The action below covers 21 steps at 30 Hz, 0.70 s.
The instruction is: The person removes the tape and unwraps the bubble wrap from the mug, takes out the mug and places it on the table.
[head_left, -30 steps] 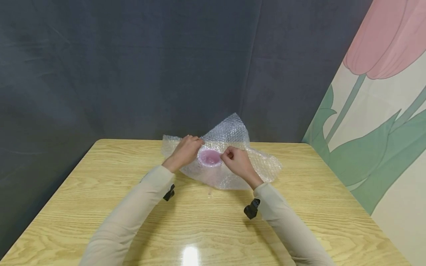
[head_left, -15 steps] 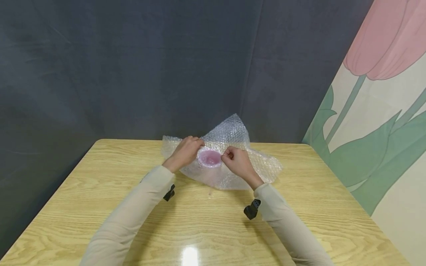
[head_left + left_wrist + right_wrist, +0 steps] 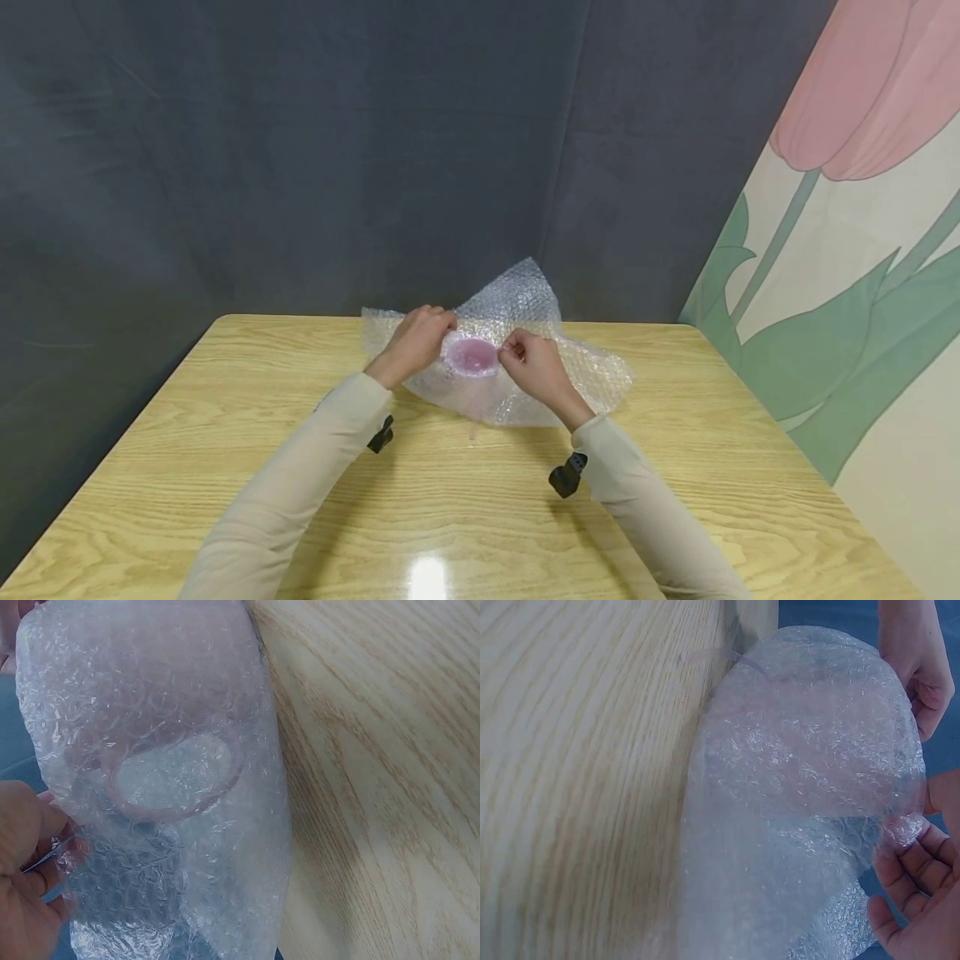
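Note:
A pink mug [image 3: 474,357] stands wrapped in clear bubble wrap [image 3: 592,367], its round opening facing up. Through the film in the left wrist view, its looped handle [image 3: 176,814] shows. My left hand [image 3: 417,340] pinches the wrap at the mug's left rim, with film between thumb and fingers [image 3: 56,825]. At the right rim, my right hand [image 3: 536,364] pinches the wrap's upper edge, fingertips [image 3: 889,859] against the film. Bubble layers blur the mug's body in both wrist views.
The wrap's loose flaps spread left and right, and one corner [image 3: 525,287] sticks up behind the mug. Beneath lies a wood-grain table [image 3: 465,517]. A dark curtain [image 3: 375,150] hangs behind it, with a tulip-patterned panel [image 3: 840,333] on the right.

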Tool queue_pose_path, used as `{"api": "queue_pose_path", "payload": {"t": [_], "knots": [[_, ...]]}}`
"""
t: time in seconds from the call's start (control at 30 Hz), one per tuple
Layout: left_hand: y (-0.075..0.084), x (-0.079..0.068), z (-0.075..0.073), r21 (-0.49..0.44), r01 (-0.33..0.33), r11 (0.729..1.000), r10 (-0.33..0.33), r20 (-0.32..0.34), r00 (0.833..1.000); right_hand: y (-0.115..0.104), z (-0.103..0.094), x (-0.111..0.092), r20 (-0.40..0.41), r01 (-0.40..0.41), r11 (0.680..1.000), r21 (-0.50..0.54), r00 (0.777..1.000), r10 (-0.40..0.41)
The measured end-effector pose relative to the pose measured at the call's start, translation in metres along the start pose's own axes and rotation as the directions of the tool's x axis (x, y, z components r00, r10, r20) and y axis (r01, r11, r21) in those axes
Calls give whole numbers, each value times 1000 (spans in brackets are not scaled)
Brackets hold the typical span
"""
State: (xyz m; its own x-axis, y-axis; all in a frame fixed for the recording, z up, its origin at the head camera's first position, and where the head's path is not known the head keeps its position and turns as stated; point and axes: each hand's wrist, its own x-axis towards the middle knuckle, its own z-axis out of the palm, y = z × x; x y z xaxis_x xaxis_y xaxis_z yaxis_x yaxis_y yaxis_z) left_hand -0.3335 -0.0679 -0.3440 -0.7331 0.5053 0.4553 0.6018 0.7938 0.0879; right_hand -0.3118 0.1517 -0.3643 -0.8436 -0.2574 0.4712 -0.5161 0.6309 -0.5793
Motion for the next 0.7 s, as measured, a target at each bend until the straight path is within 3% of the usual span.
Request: {"api": "queue_pose_path", "payload": {"t": [0.23, 0.47, 0.7], "knots": [[-2, -2, -3, 2, 24, 1000, -24, -19, 1000, -4, -1, -4, -20, -11, 1000, 19, 1000, 11], [-4, -6, -7, -40, 51, 998, -52, -15, 999, -4, 0, -7, -70, 25, 999, 40, 997, -22], [-5, -11, -10, -82, 52, 995, -57, -56, 997, -1, 0, -10, -106, 50, 998, 45, 993, -45]]}}
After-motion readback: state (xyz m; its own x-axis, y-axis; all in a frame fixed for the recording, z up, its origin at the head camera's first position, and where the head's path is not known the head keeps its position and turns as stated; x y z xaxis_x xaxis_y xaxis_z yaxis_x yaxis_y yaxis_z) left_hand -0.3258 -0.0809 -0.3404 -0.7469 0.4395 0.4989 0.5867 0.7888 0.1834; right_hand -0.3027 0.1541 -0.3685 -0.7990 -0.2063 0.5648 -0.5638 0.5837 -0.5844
